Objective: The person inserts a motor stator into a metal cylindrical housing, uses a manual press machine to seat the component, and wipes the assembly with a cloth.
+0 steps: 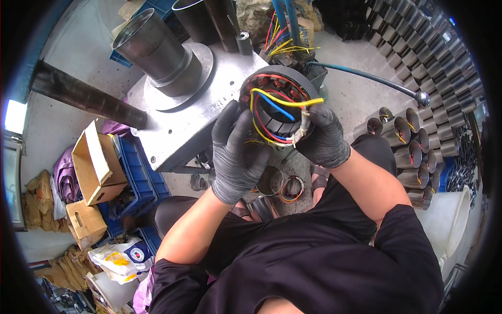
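Note:
Both hands wear grey gloves and hold a motor stator (297,77) between them, in front of the press plate's near corner. It is a dark steel ring with copper windings inside. Yellow, blue and red lead wires (285,102) loop across its opening, bound by white lacing on the lower right. My left hand (236,154) is closed against the ring's left side, its thumb below. On the right side, my right hand (325,137) grips the rim near the wire ends, with some fingers hidden behind the ring.
A thick metal plate (172,125) carries a steel cylinder (157,49). A ball-ended lever (376,79) reaches out to the right. Wound cylinders (402,131) and steel sleeves (413,42) are stacked at right. Blue crates (137,178) and cardboard boxes (99,162) stand left. Another stator (292,189) lies below.

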A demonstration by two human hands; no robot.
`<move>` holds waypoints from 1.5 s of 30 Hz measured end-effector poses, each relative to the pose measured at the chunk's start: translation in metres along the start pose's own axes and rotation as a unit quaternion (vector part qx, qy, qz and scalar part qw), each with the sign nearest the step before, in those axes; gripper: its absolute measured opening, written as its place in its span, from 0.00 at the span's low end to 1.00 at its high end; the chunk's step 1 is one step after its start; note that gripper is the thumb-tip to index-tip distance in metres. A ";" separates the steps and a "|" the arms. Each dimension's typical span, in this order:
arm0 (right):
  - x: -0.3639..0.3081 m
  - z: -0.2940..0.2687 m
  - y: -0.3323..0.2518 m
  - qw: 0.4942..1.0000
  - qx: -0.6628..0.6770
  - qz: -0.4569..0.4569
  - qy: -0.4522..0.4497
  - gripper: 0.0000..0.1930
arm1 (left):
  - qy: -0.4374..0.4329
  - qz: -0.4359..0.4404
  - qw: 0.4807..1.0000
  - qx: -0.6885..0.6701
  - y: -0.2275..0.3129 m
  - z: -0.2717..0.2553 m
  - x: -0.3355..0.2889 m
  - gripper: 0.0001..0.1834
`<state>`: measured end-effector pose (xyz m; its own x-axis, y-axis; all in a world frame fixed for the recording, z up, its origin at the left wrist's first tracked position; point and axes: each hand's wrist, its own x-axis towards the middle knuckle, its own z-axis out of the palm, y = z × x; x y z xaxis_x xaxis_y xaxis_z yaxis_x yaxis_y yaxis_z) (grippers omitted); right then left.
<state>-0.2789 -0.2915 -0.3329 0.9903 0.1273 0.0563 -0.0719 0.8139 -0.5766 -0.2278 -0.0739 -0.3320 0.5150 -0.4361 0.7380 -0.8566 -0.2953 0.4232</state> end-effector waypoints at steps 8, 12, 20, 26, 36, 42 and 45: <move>-0.002 -0.002 -0.001 0.999 0.016 0.034 -0.005 0.29 | 0.046 0.058 0.997 0.024 -0.008 0.004 0.003 0.44; 0.000 -0.001 0.004 0.999 -0.001 -0.003 -0.050 0.43 | 0.004 0.028 0.998 0.057 0.004 -0.005 0.019 0.38; 0.017 0.040 0.003 0.996 0.064 0.045 0.033 0.37 | -0.071 -0.061 0.994 -0.063 -0.002 -0.009 0.029 0.31; 0.021 0.050 0.005 0.991 0.046 0.110 0.062 0.42 | -0.046 -0.093 0.980 -0.172 -0.012 -0.004 0.015 0.31; 0.030 0.020 -0.011 0.984 -0.153 0.087 -0.021 0.33 | 0.015 -0.365 0.718 -0.593 0.005 -0.033 0.012 0.36; 0.029 0.031 -0.003 0.943 -0.332 -0.004 0.025 0.27 | -0.191 -0.305 0.930 -0.070 0.001 -0.037 0.018 0.38; 0.031 0.034 0.006 0.944 -0.326 -0.042 0.002 0.29 | -0.053 -0.204 0.975 -0.066 -0.005 -0.031 0.008 0.24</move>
<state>-0.2526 -0.2631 -0.3066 0.9898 0.0741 0.1219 0.0946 0.2991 -0.9495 -0.2206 -0.0492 -0.3121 0.8089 -0.3923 0.4379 -0.5722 -0.3545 0.7395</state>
